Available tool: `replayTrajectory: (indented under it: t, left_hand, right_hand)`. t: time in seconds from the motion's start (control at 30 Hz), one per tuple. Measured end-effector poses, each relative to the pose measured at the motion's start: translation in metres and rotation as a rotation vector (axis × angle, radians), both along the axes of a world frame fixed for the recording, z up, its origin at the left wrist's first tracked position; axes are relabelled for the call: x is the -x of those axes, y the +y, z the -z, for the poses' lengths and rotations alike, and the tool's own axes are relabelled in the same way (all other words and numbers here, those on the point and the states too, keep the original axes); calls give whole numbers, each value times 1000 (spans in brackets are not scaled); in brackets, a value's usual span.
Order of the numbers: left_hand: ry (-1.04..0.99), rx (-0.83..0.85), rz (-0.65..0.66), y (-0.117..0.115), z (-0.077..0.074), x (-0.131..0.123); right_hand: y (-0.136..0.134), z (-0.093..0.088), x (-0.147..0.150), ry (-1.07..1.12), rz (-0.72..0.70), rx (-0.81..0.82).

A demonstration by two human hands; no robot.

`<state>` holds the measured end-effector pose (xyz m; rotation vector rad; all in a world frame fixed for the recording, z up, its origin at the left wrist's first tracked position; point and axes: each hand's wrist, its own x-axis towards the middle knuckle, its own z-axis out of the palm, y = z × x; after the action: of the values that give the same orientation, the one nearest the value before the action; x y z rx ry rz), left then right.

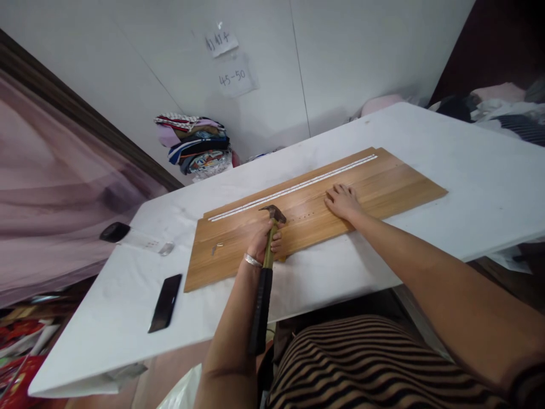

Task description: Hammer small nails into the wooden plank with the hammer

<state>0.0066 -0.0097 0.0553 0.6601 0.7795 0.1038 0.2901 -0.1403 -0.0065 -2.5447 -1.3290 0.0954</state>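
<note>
Rectangular brown wooden board (pixel 383 187) lay crosswise ahead.
Left hand (pixel 259 243) gripped a black-handled claw hammer (pixel 264 278) below its head, nearer the small dark dots (pixel 302 217) (nails or holes, unclear) rowed lengthwise toward the right hand (pixel 342 203), open flat on wood.

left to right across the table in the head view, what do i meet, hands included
Black cap, phone, small metal pieces, left hand gripping the hammer, right hand.
</note>
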Motion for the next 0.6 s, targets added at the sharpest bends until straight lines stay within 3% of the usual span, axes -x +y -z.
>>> replayTrajectory:
  t: [0.27, 0.6]
  left_hand:
    - [-35, 21, -13, 0, -7, 3]
    - [-12, -3, -5, -1, -1, 1]
  right_hand:
    - [-1, 2, 0, -9, -3, -11]
    - [0, 4, -2, -7, -4, -29]
